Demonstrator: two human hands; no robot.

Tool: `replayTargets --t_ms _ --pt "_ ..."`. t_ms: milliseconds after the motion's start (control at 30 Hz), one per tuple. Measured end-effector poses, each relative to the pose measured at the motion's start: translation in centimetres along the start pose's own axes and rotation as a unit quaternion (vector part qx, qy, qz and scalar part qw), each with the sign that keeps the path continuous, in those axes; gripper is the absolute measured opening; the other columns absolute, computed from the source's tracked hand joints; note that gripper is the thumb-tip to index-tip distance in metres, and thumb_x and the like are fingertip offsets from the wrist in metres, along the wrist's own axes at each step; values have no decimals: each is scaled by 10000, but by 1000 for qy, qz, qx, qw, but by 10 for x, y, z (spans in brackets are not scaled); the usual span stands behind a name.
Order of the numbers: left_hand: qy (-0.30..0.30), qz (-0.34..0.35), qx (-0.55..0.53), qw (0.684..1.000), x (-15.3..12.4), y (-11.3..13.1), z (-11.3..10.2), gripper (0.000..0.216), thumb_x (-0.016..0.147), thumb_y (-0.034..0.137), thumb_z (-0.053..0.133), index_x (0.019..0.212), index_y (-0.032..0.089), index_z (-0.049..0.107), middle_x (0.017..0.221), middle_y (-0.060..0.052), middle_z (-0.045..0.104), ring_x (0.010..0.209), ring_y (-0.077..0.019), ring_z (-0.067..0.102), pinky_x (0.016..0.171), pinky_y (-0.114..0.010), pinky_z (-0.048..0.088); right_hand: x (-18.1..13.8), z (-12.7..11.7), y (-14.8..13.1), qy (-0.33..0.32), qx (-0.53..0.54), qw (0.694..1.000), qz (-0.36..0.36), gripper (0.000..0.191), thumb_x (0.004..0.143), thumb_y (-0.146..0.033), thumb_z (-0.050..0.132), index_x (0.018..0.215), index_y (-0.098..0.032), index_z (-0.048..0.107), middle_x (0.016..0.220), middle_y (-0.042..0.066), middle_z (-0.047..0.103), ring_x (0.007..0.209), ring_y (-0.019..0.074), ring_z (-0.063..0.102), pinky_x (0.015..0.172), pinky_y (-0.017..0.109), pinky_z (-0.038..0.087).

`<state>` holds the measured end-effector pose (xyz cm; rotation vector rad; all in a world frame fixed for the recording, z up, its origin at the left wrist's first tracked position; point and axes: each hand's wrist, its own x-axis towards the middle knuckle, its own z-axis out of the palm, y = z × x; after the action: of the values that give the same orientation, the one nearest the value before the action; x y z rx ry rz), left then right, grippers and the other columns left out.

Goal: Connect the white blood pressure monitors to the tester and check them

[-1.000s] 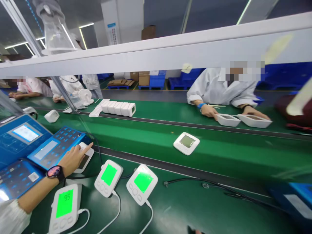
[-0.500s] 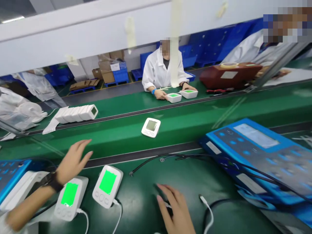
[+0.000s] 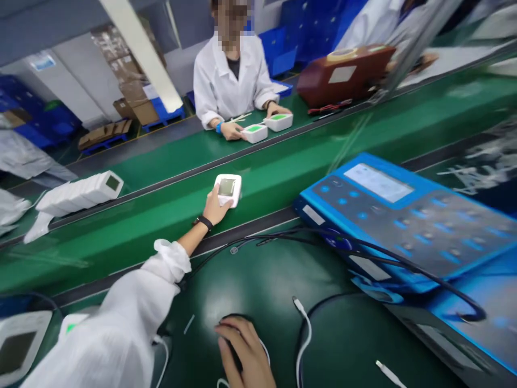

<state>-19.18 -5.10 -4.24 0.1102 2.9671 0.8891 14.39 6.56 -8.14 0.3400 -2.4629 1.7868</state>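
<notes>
Two hands: left hand (image 3: 216, 207) grips one white monitor (image 3: 228, 189).

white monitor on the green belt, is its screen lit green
No, the white monitor gripped by the left hand on the green belt shows a dull grey, unlit screen.

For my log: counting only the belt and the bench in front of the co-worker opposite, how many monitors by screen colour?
Green-screen monitors: 2, by the co-worker.
Grey-screen monitor: 1, on the belt, in the left hand.
Total: 3.

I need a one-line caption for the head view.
Left hand grips a white monitor on the green belt; right hand rests on the bench.
</notes>
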Motion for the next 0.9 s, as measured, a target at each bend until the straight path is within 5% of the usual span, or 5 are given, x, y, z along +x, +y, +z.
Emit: replayTargets --t_ms 100,200,400,667,900 --pt "-88 26 -23 996 -56 -34 -58 549 865 438 714 1371 245 621 1386 -81 672 1270 -275 628 1103 -379 470 -1 -6 -4 -18 2 1000 20 253 1077 -278 464 1147 -305 706 1148 79 683 1084 262 662 905 355 572" --pt "-66 -7 -23 998 -154 -70 -109 454 899 501 652 1298 286 665 1345 -28 702 1252 -259 638 1127 -382 447 -3 -3 -2 -36 -18 999 33 290 1093 -332 434 1131 -313 722 1142 79 692 1082 277 665 903 387 576" --pt "124 -173 -12 977 -311 -120 -113 421 1002 562 402 1068 208 621 993 -82 731 929 -280 684 834 -394 520 -1 7 -3 -73 -64 995 22 377 1104 -405 355 1137 -338 725 1153 62 705 1059 268 701 850 386 617" --pt "184 -198 -119 955 -322 -134 -92 425 950 619 532 778 236 468 666 47 495 642 -176 481 641 -294 357 28 43 -62 -254 -138 955 64 495 1068 -484 384 1445 -246 599 1367 125 669 1293 376 618 965 505 597" --pt "247 -186 -238 921 -332 -151 -85 451 946 580 520 722 251 307 637 72 302 582 -137 390 575 -259 377 24 111 -67 -226 -110 966 58 345 1055 -461 409 1036 -237 671 920 87 750 835 274 737 683 311 545"
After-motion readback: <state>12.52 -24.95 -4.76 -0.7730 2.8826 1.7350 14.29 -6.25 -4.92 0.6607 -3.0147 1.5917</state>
